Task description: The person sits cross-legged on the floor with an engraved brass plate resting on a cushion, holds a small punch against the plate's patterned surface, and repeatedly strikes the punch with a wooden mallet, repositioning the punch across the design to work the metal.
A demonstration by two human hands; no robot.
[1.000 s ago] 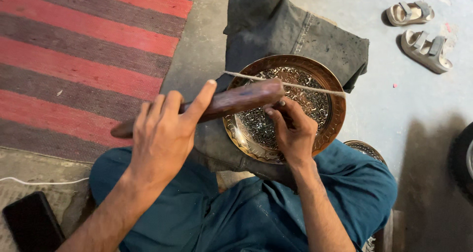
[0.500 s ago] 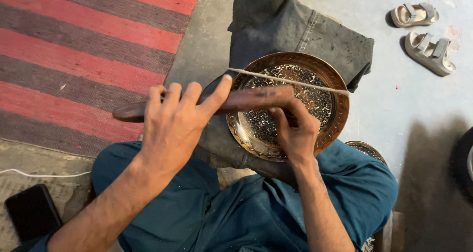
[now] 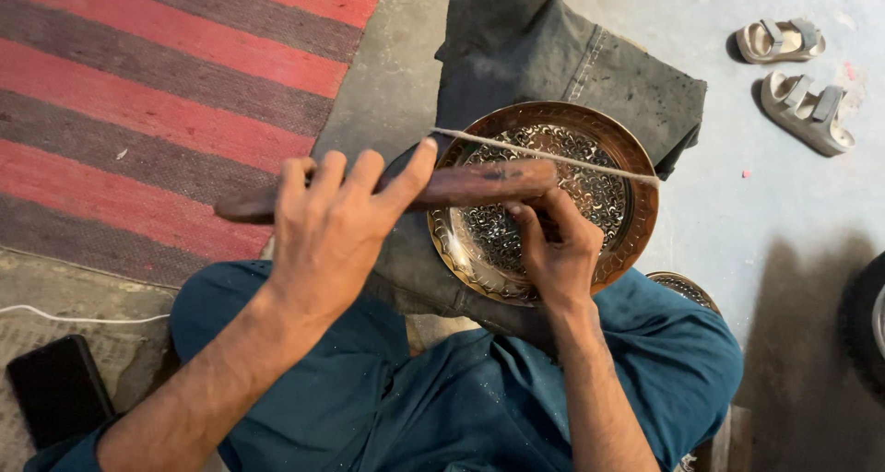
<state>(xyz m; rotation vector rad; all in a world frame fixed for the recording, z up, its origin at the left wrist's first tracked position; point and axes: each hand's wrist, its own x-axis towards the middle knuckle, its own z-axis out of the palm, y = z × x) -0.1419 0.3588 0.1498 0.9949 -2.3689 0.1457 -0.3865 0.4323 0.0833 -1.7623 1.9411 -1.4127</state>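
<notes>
Plate [image 3: 544, 200] on a folded cloth [image 3: 544, 57], centre of the floor [image 3: 737, 214], with the hands over it.

The wooden stick [image 3: 461, 184] lies across the plate's left half, the left hand [image 3: 332, 232] on its left part, the right hand [image 3: 558, 251] just under its right end on the plate. A string [image 3: 590, 165] crosses the plate behind the stick. A rug [image 3: 138, 94] lies to the left, two sandals [image 3: 793, 76] far right behind, a phone [image 3: 55, 389] near left.

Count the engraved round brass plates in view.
2: one large engraved brass plate lies on the dark cloth under both hands; a second plate peeks out by the right knee, mostly hidden.
</notes>
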